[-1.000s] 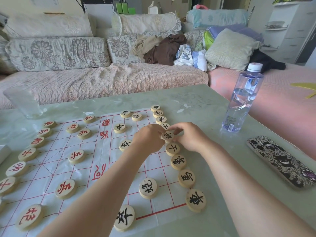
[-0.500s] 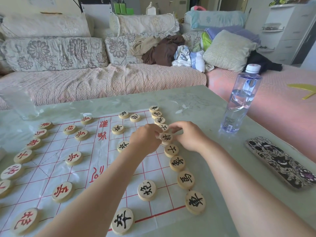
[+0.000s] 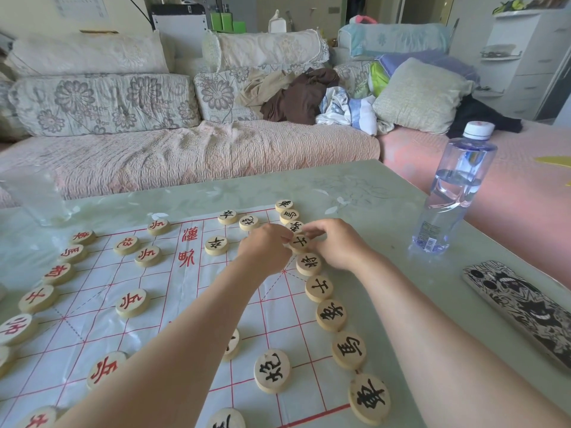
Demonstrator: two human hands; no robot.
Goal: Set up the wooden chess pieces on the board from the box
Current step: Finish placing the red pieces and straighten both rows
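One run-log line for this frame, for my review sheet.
step: placing | left hand: pinches black-lettered wooden piece | right hand: pinches same piece | board: flat on table

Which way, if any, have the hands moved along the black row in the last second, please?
Yes: left hand and right hand shifted farther away, from the general to the adviser beyond.

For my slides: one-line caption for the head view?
Left hand and right hand pinch a round wooden black-lettered chess piece on the red-lined board.
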